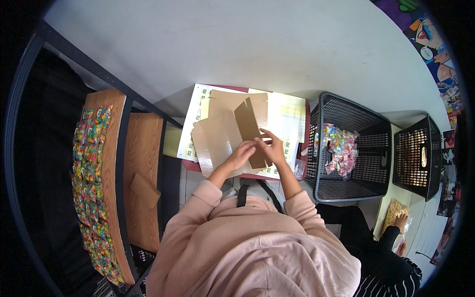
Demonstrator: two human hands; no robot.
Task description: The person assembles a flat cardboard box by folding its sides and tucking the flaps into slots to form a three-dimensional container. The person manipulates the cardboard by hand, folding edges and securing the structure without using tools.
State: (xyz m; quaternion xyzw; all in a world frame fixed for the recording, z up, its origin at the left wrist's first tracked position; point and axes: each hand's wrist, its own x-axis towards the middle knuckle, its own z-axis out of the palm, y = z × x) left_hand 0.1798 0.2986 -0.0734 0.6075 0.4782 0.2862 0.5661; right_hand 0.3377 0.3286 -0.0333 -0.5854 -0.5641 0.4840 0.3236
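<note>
A brown cardboard box blank [217, 138] lies partly unfolded on the small table before me, its left part glossy. One long panel with slotted ends, a cardboard flap [245, 119], stands folded up at a tilt. My left hand [240, 156] has its fingers closed on the lower part of this panel. Against the panel's right side, my right hand [273, 148] bends its fingers, thumb and fingertips on the cardboard close to the left fingertips. Another flat brown cardboard piece [260, 97] lies beneath and behind the blank.
Printed yellow-white sheets [289, 106] cover the red-edged table. To the right stand a black crate [366, 148] with small colourful packets and a smaller black basket [415, 158]. A wooden shelf at left holds packs of bright candy [91, 193]. Another person's hand [400, 223] touches a clear bag.
</note>
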